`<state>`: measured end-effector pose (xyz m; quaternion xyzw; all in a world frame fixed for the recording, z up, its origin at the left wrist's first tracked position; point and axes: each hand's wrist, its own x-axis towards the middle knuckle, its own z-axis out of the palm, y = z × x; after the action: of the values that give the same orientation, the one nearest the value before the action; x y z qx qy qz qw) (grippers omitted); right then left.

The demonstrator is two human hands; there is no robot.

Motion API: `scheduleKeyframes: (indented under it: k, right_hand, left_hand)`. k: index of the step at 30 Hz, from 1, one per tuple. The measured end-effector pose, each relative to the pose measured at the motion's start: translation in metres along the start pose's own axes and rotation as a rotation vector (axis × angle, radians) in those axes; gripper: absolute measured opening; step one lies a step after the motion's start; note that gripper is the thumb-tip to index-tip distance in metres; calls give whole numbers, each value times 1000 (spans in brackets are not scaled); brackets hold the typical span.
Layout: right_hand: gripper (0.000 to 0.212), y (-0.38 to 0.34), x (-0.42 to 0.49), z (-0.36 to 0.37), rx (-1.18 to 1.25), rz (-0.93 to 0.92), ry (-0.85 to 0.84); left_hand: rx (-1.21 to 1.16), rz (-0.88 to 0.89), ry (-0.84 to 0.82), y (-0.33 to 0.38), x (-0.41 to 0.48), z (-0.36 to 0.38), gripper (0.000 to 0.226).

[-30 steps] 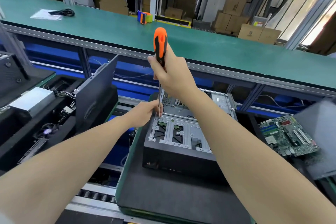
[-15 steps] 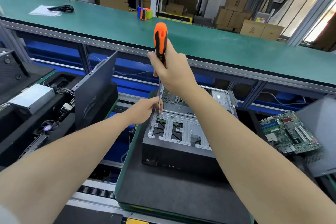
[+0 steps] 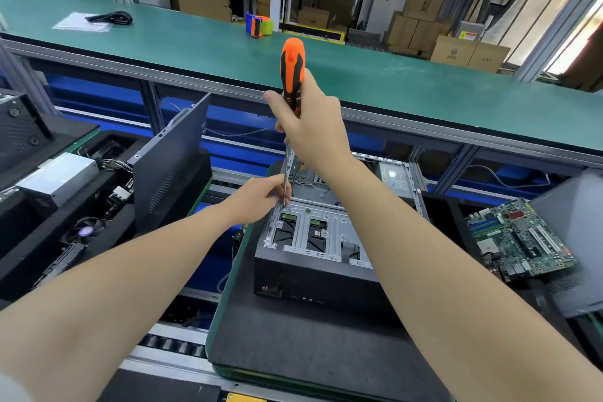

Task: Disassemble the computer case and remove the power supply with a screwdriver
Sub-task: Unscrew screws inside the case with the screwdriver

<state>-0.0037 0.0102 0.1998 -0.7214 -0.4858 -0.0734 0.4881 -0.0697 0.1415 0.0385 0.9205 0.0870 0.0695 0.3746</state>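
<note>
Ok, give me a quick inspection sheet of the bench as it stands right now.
Surface: black mat on a roller line, carrying the computer case.
Job's things: case open on top; screwdriver upright, tip at the metal frame's far left corner.
Clutter: circuit board right; leaning side panel, silver box and fan left.
Hands: right hand grips the handle; left hand pinches the shaft near the tip.
Cables: wire bundle by the silver box; black cord on the green bench.
Surroundings: cardboard boxes, tape dispenser.
</note>
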Motion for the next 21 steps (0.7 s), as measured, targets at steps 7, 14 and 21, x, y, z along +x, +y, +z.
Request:
scheduleKeyframes:
  k: [7,14,21]
  right_hand:
    - [37,5,12,-3,15,135,108]
    - [10,-10,32,-6,149,246,319]
    - [65,-23,66,2,464,395,505]
  left_hand:
    - [84,34,66,0,3,4,12]
    - [260,4,15,14,23,4,33]
    - [367,46,-77,13,33,3,23]
